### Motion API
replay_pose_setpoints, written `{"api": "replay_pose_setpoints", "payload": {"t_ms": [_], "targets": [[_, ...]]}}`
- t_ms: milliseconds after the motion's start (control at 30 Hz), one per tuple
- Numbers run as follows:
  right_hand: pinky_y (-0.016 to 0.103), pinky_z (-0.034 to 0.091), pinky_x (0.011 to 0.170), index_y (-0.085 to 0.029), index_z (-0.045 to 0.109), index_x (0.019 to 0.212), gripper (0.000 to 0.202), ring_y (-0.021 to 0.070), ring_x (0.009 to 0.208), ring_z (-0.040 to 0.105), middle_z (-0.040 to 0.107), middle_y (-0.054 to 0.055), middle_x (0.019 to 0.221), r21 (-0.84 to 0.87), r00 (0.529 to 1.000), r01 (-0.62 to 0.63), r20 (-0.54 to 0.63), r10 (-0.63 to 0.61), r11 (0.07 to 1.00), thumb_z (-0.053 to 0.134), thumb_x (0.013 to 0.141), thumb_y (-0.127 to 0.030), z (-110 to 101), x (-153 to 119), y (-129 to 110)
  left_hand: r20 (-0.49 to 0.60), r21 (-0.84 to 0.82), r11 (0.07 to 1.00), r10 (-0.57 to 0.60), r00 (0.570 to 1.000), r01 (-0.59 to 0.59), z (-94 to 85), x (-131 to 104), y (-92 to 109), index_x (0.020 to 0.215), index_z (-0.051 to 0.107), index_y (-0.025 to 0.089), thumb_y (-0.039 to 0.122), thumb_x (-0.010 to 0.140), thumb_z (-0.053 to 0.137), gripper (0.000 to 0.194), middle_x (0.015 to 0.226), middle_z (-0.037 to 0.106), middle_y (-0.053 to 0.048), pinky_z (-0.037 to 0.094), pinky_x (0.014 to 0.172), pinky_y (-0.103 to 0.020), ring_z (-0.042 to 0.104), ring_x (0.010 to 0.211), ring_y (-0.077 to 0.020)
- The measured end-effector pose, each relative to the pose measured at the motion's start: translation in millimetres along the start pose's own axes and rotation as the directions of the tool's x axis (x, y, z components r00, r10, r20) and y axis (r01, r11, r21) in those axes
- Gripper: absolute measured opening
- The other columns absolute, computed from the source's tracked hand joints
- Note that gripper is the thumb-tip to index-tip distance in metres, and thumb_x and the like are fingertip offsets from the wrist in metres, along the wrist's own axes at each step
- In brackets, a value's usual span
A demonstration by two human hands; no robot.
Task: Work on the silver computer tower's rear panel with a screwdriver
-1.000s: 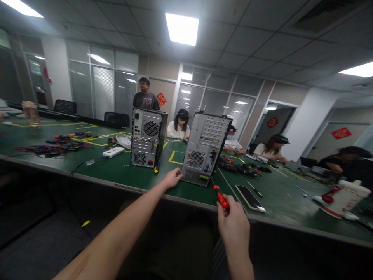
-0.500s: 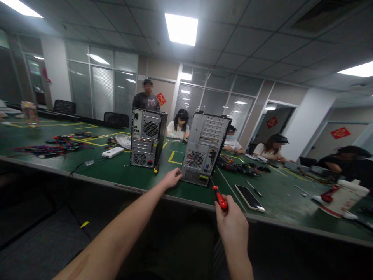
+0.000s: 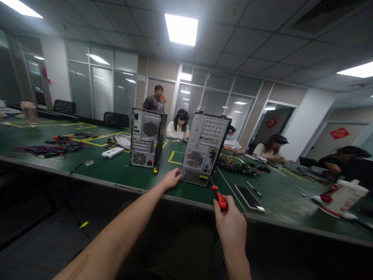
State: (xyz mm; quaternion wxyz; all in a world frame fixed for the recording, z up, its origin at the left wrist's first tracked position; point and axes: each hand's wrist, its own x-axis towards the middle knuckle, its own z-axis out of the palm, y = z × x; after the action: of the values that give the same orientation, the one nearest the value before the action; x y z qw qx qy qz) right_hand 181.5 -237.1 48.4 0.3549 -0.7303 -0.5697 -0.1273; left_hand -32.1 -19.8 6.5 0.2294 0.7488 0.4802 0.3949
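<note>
A grey-and-black computer case [image 3: 196, 149] stands on the green table with its back panel of slots and ports towards me. At its lower left corner rests my left hand [image 3: 172, 178], fingers curled against the edge and partly hidden. My right hand [image 3: 232, 219] is closed round the red-and-black handle of a screwdriver [image 3: 219, 197]. The screwdriver's shaft points up and left, its tip at the lower right corner of the case; whether it sits in a screw is too small to tell. A second computer case [image 3: 145, 138] stands upright to the left.
A yellow-ended tool [image 3: 156, 169] lies by the second case. To the right are a phone [image 3: 250, 197], a slim metal tool [image 3: 254, 188] and a white container [image 3: 344, 197]. Bundled cables [image 3: 52, 147] and a white power strip [image 3: 113, 152] lie left. Several people sit across the table.
My right hand and the screwdriver handle have shifted very slightly left. My left hand and both cases stay put. The standing person behind has moved right.
</note>
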Motion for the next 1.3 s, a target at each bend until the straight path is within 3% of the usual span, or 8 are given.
{"api": "replay_pose_setpoints", "payload": {"t_ms": [100,367,633,800,900,1033,1133,1300], "targets": [[0.026,0.032,0.059,-0.024,0.060,0.110,0.021,0.0187,0.070,0.061,0.066,0.005,0.092,-0.023,0.999,0.048,-0.018,-0.048,0.999,0.051,0.094,-0.034,-3.2,-0.7,-0.1,0.001,0.002,1.000,0.002,1.000,-0.002,-0.3,-0.3,0.5,0.097,0.061,0.020,0.029,0.092,0.055,0.012,0.100,0.071,-0.005,0.048,0.084,-0.028,0.064,0.092,-0.0176],[0.026,0.028,0.055,-0.022,0.053,0.095,0.033,0.0192,0.057,0.059,0.061,0.000,0.066,0.088,0.989,-0.126,0.088,0.118,0.988,0.048,0.097,-0.055,1.4,1.8,-0.5,0.009,0.004,1.000,-0.003,1.000,0.003,0.7,1.1,-2.3,0.099,0.061,0.020,0.030,0.092,0.054,0.013,0.102,0.071,-0.005,0.048,0.083,-0.028,0.064,0.093,-0.0176],[0.025,0.032,0.060,-0.023,0.058,0.110,0.016,0.0190,0.074,0.062,0.066,0.005,0.094,-0.050,0.999,0.041,0.007,-0.041,0.998,0.053,0.097,-0.031,-3.3,-0.8,0.3,-0.001,0.012,1.000,0.003,1.000,-0.003,0.4,0.0,0.5,0.097,0.061,0.020,0.029,0.092,0.054,0.012,0.099,0.071,-0.005,0.048,0.085,-0.028,0.064,0.092,-0.0175],[0.026,0.030,0.056,-0.022,0.056,0.096,0.031,0.0196,0.058,0.059,0.062,0.001,0.066,0.013,0.989,-0.122,0.085,0.120,0.992,0.051,0.097,-0.052,1.6,2.1,0.1,-0.008,0.024,1.000,0.014,1.000,-0.014,2.5,2.3,-3.5,0.097,0.062,0.020,0.030,0.091,0.055,0.013,0.099,0.071,-0.004,0.048,0.083,-0.028,0.063,0.091,-0.0174],[0.026,0.029,0.056,-0.022,0.056,0.095,0.032,0.0190,0.056,0.059,0.060,0.000,0.063,0.003,0.988,-0.120,0.098,0.119,0.993,0.049,0.098,-0.053,4.5,1.6,-0.8,-0.006,0.017,1.000,0.015,1.000,-0.015,2.9,2.6,-4.7,0.096,0.061,0.020,0.031,0.092,0.055,0.013,0.098,0.070,-0.004,0.047,0.082,-0.027,0.063,0.090,-0.0173],[0.026,0.028,0.058,-0.023,0.057,0.106,0.017,0.0186,0.067,0.061,0.065,0.002,0.080,-0.094,0.999,0.007,0.051,-0.002,0.996,0.054,0.097,-0.038,1.2,-1.0,-1.2,-0.006,0.017,1.000,0.017,1.000,-0.017,1.8,1.5,-3.0,0.095,0.060,0.020,0.030,0.092,0.054,0.012,0.097,0.070,-0.004,0.046,0.080,-0.027,0.062,0.089,-0.0171],[0.026,0.030,0.059,-0.023,0.057,0.111,0.018,0.0184,0.074,0.063,0.066,0.005,0.095,-0.097,1.000,0.018,0.023,-0.016,0.995,0.055,0.096,-0.031,-3.8,-0.6,-2.0,0.001,0.014,1.000,0.007,1.000,-0.007,1.0,0.8,-1.7,0.097,0.060,0.020,0.030,0.092,0.054,0.013,0.097,0.069,-0.004,0.046,0.079,-0.027,0.062,0.088,-0.0169],[0.026,0.030,0.058,-0.022,0.054,0.095,0.031,0.0192,0.060,0.060,0.061,0.000,0.065,0.009,0.979,-0.151,0.137,0.148,0.989,0.050,0.098,-0.052,-2.4,3.0,-4.0,0.009,-0.008,1.000,0.013,1.000,-0.013,1.5,1.4,-2.1,0.096,0.060,0.019,0.030,0.092,0.054,0.013,0.098,0.069,-0.004,0.046,0.080,-0.027,0.062,0.090,-0.0171]]}}
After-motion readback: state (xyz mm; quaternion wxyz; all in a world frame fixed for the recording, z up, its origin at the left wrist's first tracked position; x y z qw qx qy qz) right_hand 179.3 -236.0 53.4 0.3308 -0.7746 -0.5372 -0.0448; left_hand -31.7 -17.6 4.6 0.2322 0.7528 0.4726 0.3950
